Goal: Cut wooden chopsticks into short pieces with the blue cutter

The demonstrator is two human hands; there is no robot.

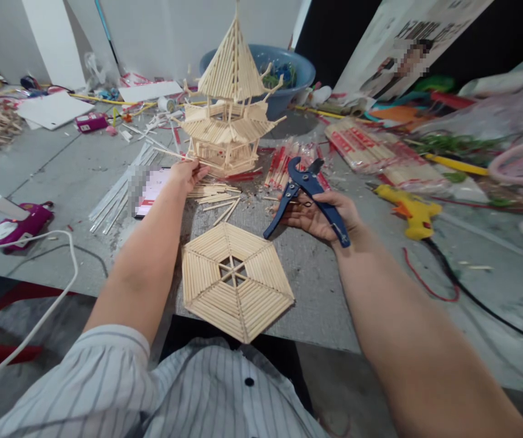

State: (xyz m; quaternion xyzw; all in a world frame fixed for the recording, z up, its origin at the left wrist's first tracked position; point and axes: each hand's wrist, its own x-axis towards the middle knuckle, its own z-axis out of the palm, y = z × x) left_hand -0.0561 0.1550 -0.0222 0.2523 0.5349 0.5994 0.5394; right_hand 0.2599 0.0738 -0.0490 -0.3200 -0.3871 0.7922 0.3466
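Note:
My right hand (pixel 323 216) holds a blue-handled pipe cutter (pixel 328 218), its handles spread apart and its jaw pointing away from me. My left hand (pixel 191 175) is closed at the foot of a stick-built pagoda model (pixel 232 131), fingers pinched on a thin wooden stick (pixel 170 152) that points up to the left. Loose wooden sticks (pixel 218 193) lie just beside and below those fingers. Flat on the table in front of me is a hexagonal stick panel (pixel 211 274) with a spoked opening at its centre.
A phone (pixel 152 190) and clear glue sticks (pixel 122 191) lie left. A yellow glue gun (pixel 410 210) with a black cord is at right. Packs of wrapped chopsticks (pixel 362 146) and a blue basin (pixel 304 70) stand behind. A white cable (pixel 72 261) crosses the left table edge.

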